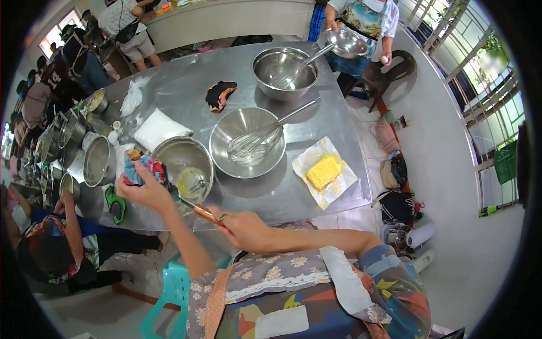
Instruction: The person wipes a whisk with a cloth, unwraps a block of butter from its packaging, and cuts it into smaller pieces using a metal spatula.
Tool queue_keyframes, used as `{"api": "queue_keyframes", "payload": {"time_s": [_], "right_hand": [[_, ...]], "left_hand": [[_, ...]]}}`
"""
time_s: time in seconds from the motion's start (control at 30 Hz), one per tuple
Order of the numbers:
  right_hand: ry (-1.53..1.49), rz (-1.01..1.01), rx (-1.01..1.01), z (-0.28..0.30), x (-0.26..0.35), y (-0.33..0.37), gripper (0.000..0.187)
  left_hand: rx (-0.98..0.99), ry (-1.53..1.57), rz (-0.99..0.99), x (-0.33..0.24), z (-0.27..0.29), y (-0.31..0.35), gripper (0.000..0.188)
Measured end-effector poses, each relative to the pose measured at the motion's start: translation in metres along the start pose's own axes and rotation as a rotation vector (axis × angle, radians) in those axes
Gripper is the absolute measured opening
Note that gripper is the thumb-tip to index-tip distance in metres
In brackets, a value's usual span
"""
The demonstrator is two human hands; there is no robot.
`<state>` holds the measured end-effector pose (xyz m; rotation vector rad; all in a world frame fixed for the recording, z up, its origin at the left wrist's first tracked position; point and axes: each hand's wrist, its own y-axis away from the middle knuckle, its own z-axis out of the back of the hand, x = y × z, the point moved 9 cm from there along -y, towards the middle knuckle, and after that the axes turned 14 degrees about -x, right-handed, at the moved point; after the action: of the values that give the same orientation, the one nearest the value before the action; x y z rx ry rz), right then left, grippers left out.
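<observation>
My left hand (145,191) is closed on a bunched, multicoloured cloth (148,168) at the left rim of a steel bowl (172,151). A little yellowish stuff (189,181) lies in the bowl's bottom. My right hand (247,230) grips the brown handle of a metal utensil (204,213). The utensil's shaft crosses the bowl's near rim; its working end is too unclear to name. Just right of this bowl, a second steel bowl (223,127) has a wire whisk (254,145) leaning in it.
A yellow block (323,172) sits on white paper at right. Behind are another bowl with a whisk (271,56), a dark patterned cloth (220,96) and a white bag (161,127). Several bowls crowd the left. Across the table, a person holds a bowl (347,45); another sits at lower left.
</observation>
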<state>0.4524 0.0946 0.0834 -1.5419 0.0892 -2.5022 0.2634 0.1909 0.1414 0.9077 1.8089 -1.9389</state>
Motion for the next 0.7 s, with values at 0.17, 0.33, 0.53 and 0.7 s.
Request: {"api": "queue_keyframes", "payload": {"time_s": [0.17,0.33,0.53,0.7], "right_hand": [[-0.084,-0.015,0.005,-0.005,-0.007,0.008,0.046],[-0.122,-0.024,0.046,-0.003,-0.001,0.007,0.046],[-0.191,-0.028,0.036,0.000,0.004,0.005,0.047],[-0.228,-0.127,-0.024,0.016,0.002,-0.001,0.050]], "left_hand": [[0.031,0.009,0.016,0.002,-0.002,0.010,0.035],[0.053,0.040,0.030,0.014,0.002,0.010,0.034],[0.063,0.002,0.013,0.020,0.009,0.003,0.031],[0.082,-0.022,0.197,0.067,0.011,0.007,0.033]]}}
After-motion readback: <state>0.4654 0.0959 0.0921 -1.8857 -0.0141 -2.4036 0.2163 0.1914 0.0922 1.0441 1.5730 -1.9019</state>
